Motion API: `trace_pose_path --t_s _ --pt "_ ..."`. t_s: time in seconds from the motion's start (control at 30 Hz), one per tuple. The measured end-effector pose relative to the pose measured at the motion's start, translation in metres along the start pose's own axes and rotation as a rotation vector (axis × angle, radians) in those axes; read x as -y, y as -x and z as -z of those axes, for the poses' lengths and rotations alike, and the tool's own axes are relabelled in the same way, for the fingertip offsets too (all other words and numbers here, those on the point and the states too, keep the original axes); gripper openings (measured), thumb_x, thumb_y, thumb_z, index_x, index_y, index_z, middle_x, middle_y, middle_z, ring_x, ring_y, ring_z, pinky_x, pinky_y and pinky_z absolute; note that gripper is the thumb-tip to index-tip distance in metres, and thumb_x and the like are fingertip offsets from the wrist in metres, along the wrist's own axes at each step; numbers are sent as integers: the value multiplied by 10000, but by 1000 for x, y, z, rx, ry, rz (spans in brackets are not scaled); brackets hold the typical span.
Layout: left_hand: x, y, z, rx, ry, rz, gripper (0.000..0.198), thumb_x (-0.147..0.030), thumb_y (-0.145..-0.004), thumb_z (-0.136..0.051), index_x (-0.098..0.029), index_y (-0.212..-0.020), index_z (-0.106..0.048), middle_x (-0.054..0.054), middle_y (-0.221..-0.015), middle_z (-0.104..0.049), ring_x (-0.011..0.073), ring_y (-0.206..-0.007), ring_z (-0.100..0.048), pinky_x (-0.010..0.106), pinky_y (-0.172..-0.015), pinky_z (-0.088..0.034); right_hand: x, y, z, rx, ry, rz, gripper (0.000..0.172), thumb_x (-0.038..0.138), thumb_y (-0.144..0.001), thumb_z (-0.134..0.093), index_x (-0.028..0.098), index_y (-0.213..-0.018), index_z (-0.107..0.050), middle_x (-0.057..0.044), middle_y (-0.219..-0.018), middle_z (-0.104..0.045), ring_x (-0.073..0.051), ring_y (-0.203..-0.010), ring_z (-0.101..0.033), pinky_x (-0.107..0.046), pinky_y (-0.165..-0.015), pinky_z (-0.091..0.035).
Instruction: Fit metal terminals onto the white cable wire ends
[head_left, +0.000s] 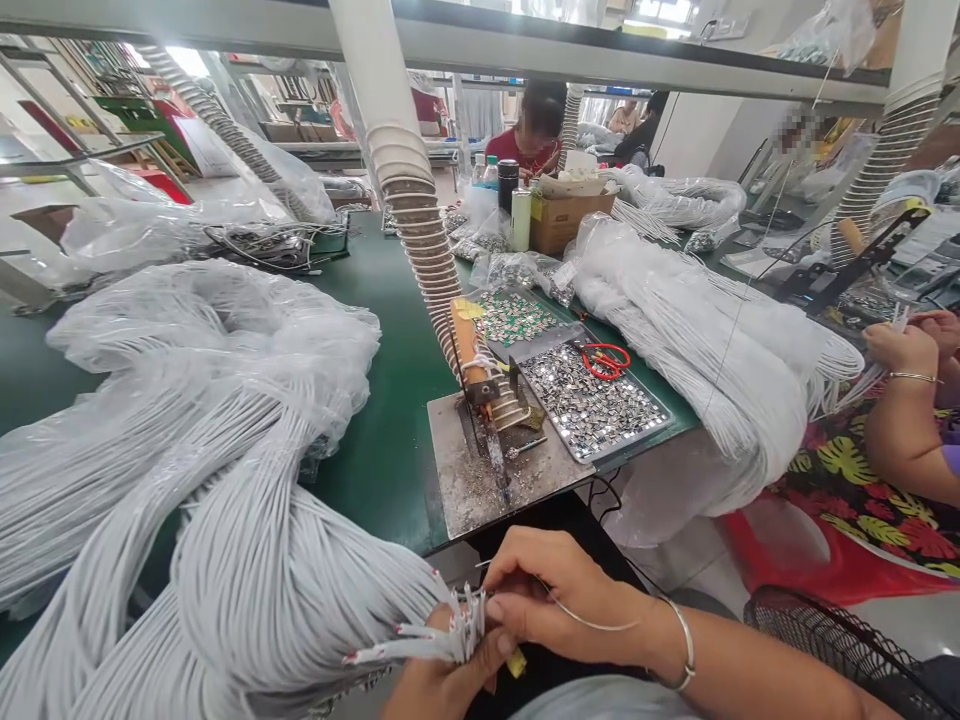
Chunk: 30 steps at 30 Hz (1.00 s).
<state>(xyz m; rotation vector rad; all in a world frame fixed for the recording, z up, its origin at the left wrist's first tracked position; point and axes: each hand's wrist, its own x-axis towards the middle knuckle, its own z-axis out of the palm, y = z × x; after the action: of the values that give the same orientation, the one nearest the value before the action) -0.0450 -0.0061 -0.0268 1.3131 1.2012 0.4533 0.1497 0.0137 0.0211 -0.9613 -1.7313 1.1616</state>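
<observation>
Below the table edge, my left hand [446,680] is closed around a bunch of white cable ends [466,625], some with red tips. My right hand [562,595] pinches beside these ends, with a thin silvery solder wire [589,622] running through its fingers and curving over its back. The fingertips partly hide where wire and cables meet. From my left hand the white cables [300,590] spread to the left in a thick bundle. A soldering iron [495,455] with a wooden handle is fixed upright on a stained metal plate [450,480], just beyond my hands.
A tray of small metal connectors [600,410] with red-handled scissors [606,360] sits behind the plate, near green circuit pieces [517,318]. A ribbed hose [420,230] descends over the iron. Bagged cables [690,330] lie to the right, beside a co-worker's hands [911,345].
</observation>
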Motion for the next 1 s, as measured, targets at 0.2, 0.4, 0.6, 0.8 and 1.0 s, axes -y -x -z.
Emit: trace_pose_path --t_s 0.2,0.4,0.6,0.8,1.0 --pt "0 -4 2 68 10 -21 425 -616 -812 -650 -209 -689 -641 16 -717 -619 198 -689 -608 301 -675 -498 -2 -1 1 -5 -70 18 63 196 -853 -666 146 -861 -704 1 -760 -589 -94 -617 -527 -183 -564 -416" --pt "-18 0 8 104 110 -46 507 -665 -864 -541 -211 -683 -674 19 -603 -651 201 -613 -618 308 -667 -473 -8 -1 0 -63 -7 156 124 202 -909 -637 136 -836 -712 -17 -691 -638 -111 -620 -573 -202 -604 -450" --pt "-33 -5 7 13 101 -31 548 -678 -864 -519 -221 -571 -593 -21 -505 -527 143 -502 -464 257 -528 -384 -17 8 5 -92 -94 152 152 243 -915 -674 132 -834 -741 -31 -697 -668 -113 -634 -589 -211 -612 -456" --pt "-24 -16 -11 -264 119 -24 444 -630 -736 -706 -196 -641 -715 -33 -439 -523 106 -409 -397 230 -431 -282 -35 17 6 -170 -418 -310 310 422 -783 -801 135 -761 -689 27 -638 -583 -68 -515 -495 -187 -485 -382" --pt "-10 -20 -16 -367 74 65 516 -677 -635 -756 -195 -810 -819 3 -433 -625 154 -373 -540 244 -374 -365 -48 19 -4 -159 -772 -505 430 479 -668 -876 134 -806 -659 56 -527 -567 -65 -438 -501 -171 -426 -374"
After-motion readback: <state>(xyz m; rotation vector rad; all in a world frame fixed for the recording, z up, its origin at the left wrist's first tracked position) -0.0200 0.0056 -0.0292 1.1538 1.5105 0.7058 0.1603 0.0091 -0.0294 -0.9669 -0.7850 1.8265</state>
